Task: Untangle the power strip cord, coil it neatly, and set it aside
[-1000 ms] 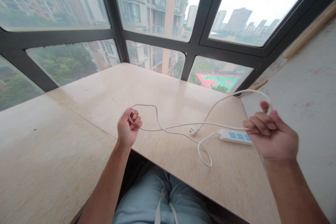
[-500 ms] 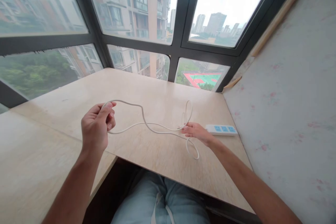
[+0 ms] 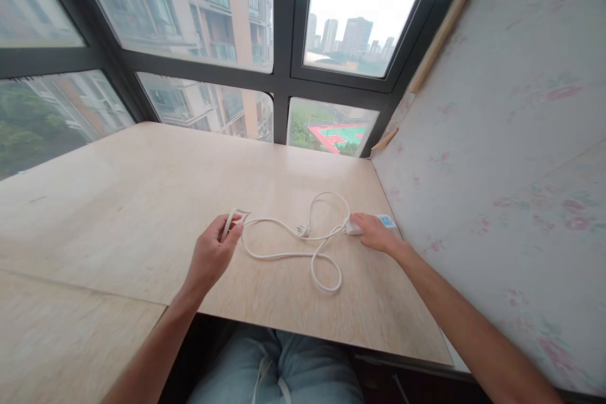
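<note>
A white power strip with blue socket faces lies near the right wall, partly covered by my right hand, whose fingers are closed over its near-left end. Its white cord runs in loose loops across the tabletop towards the left. My left hand pinches a bend of this cord between thumb and fingers, close to the table surface. The plug rests on the table between my hands, inside the loops, with its prongs hard to make out.
The pale wood-look tabletop has a seam at the left and its front edge is before my lap. Dark-framed windows stand behind it. A flower-patterned wall bounds the right side.
My right hand has let go of the cord near the plug and moved onto the power strip. My left hand has come nearer with the cord, which lies lower and looser. The view has turned right.
</note>
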The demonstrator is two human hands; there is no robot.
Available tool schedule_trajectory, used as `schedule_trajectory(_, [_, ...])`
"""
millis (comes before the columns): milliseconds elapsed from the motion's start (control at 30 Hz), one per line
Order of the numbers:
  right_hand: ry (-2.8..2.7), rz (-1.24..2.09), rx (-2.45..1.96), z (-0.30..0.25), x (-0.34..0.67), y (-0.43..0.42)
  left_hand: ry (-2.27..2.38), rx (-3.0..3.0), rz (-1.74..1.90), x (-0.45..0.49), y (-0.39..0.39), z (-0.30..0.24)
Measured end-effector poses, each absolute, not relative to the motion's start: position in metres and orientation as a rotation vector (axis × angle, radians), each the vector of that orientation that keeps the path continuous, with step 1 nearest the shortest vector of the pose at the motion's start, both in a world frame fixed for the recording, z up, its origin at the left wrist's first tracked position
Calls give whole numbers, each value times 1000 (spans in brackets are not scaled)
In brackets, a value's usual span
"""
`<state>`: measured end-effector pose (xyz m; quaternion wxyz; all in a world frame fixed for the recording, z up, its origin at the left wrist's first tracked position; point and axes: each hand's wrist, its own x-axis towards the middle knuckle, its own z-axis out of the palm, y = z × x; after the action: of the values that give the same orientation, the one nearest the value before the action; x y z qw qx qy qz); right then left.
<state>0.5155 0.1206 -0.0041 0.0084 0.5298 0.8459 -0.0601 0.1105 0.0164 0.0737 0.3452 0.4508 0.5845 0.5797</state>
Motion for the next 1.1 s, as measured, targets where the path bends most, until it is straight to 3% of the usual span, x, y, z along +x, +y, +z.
schedule_trajectory(333, [2821,-204,1926,15,513,120,1483,1859,1132,146,43,5])
schedule_trajectory(533, [3026,-199,1987,33,503,108,1290,2105,920,191,59,-9])
schedule_trajectory(800, [3146,-101,1962,80,507,109,1260,2006,1153,237,101,-7])
schedule_trajectory(1100, [2933,-276,2694,82,534,119,1241,1063,1520,195,136,30])
